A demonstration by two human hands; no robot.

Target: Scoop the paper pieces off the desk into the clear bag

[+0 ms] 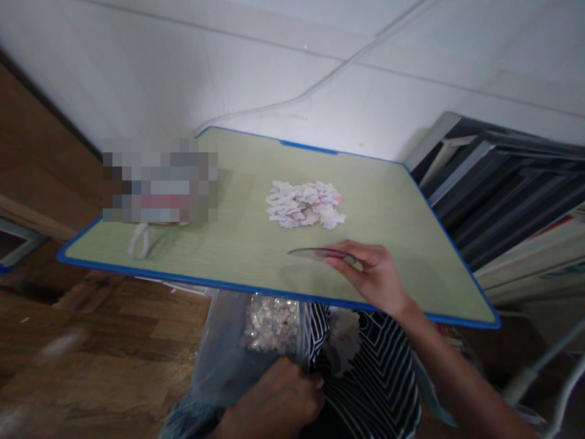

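My right hand (pixel 372 271) pinches a thin, curved, dark-edged piece (pixel 311 251) just above the near part of the table; its exact kind is unclear. Beyond it, a pile of torn paper scraps (pixel 304 204) lies on the pale green tabletop. My left hand (pixel 278 393) is low, below the table's front edge, with its fingers curled; what they hold, if anything, is hidden. Just above that hand, a clear plastic bag or container (pixel 219 347) holds a mass of small paper bits (pixel 272 320).
The blue-rimmed table (pixel 183 277) stands against a white wall with a cable (pixel 292 100). A blurred-out object (pixel 159 189) and a white loop (pixel 139 242) sit at its left. Dark folders or panels (pixel 512 189) lean at right. Striped cloth (pixel 379 378) covers my lap.
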